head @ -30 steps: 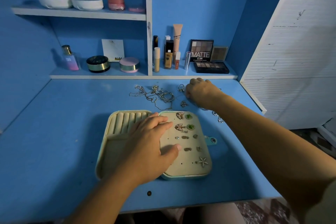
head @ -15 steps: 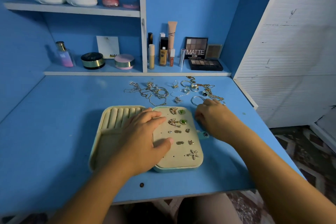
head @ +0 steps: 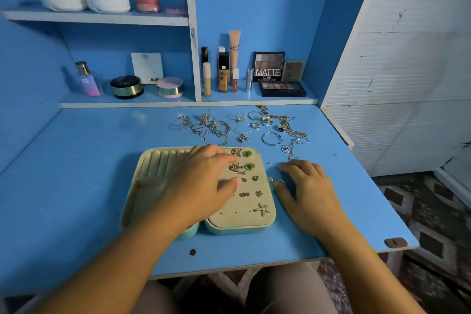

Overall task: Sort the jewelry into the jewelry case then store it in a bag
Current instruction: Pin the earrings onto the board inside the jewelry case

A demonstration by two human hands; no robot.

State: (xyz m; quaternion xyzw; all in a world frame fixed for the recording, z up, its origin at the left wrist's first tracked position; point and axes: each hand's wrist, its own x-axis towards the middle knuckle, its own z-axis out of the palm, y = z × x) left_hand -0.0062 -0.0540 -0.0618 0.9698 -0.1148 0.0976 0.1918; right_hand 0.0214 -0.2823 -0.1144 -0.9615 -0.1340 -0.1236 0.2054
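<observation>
Your left hand (head: 201, 186) lay flat, fingers straight, on the open jewelry case (head: 239, 227); right hand (head: 305, 191) rested palm-down just right of it, fingers relaxed, nothing gripped. Earrings (head: 263, 209) sat pinned between both hands, loose jewelry (head: 221, 128) beyond your fingertips

Pretty plain look here: the person's left hand (head: 201, 181) and right hand (head: 305, 191) are bare, and the forearms are uncovered right to the frame edge. Down in the lap, smooth light pinkish-beige cloth (head: 288, 288) covers both thighs.
</observation>
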